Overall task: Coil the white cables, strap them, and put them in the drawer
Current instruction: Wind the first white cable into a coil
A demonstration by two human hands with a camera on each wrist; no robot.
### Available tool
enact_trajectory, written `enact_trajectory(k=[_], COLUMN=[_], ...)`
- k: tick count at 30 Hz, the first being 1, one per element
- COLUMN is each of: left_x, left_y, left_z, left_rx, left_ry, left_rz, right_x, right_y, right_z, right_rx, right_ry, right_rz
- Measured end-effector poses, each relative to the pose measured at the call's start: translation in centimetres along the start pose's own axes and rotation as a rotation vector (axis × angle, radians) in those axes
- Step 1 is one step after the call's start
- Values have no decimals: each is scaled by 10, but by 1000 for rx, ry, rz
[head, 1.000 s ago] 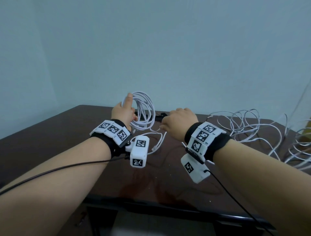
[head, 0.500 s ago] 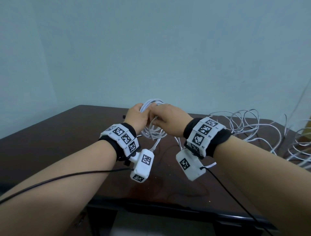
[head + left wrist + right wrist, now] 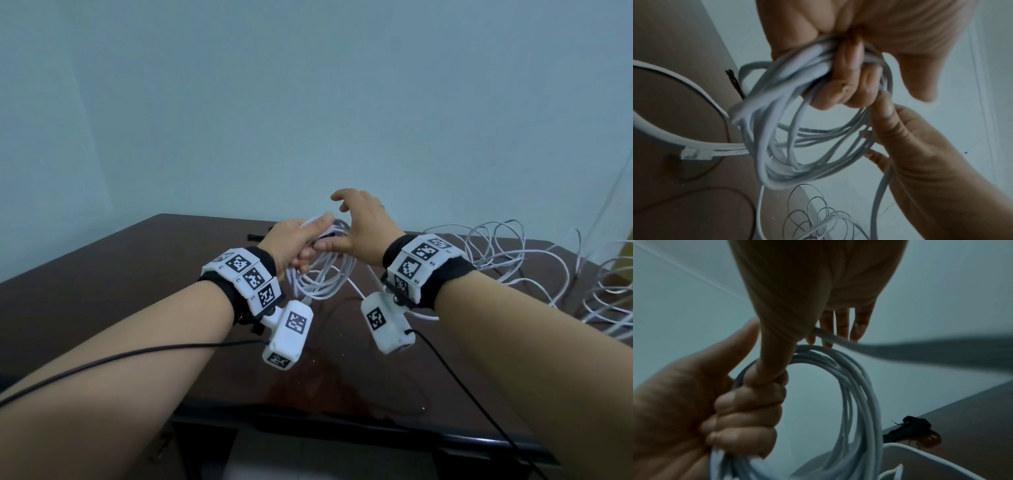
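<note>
A coil of white cable (image 3: 325,284) hangs in the air over the dark table (image 3: 102,291), bunched in my left hand (image 3: 298,250), whose fingers curl round it (image 3: 849,84). My right hand (image 3: 354,222) is just right of it. Its thumb (image 3: 772,363) presses on the bundle beside the left fingers, and its other fingers (image 3: 840,324) stick out straight. The cable's loose tail (image 3: 830,335) runs across those fingers and down past the right wrist. A black strap (image 3: 255,236) lies on the table behind the hands.
Loose white cables (image 3: 496,260) sprawl over the right half of the table, with more loops at the far right edge (image 3: 609,308). A flat cable end with a clear plug (image 3: 696,153) lies on the table. A pale wall rises behind the table.
The hands were apart, with the right one curled near the black strap. It came over to the coil, and its fingers have now straightened above the bundle. The left hand has tipped the coil lower.
</note>
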State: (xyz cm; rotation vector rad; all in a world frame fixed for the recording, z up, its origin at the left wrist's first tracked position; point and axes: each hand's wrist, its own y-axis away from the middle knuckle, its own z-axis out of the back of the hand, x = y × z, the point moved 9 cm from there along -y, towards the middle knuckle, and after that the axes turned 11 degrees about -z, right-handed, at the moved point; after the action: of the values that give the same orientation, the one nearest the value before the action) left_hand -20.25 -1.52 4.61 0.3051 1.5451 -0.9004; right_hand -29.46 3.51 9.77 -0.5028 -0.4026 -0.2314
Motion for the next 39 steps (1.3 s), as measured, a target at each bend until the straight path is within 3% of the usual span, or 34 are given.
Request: enact_trajectory(k=[4,6,13,18,22,26,28,31,34,39], left_x=[-6,-5,3,10,11,15,18,21,25,26], left_y=[3,4,2,-2,-3,-4,-2,2,9,14], left_z=[-3,-2,0,12,36,68,82,96,107,122], left_rx=[13,10,-35,-105,-260,-443,-522,-616,-675,-706], left_ry=[15,18,23,72,240,364,420,450,468,449], left_rz=[-41,-32,-5,29,28,0,-8,-11,4,32], right_x=[-10,-19,-17,-25,-35,-48,-52,-51,-51,-51], right_y=[2,2,3,4,15,23,23,19,16,19], right_z=[-19,-25,-15,-24,-26,-27,-25,-11,0,2], right_rx=[260,315,152,199,279,364,337,184,103,208], right_ry=[-53,-105,5,-53,-48,186,292,341,224,-110], right_rz=[-46,-69,-91,-105,-148,-177,-176,-145,-93,-92])
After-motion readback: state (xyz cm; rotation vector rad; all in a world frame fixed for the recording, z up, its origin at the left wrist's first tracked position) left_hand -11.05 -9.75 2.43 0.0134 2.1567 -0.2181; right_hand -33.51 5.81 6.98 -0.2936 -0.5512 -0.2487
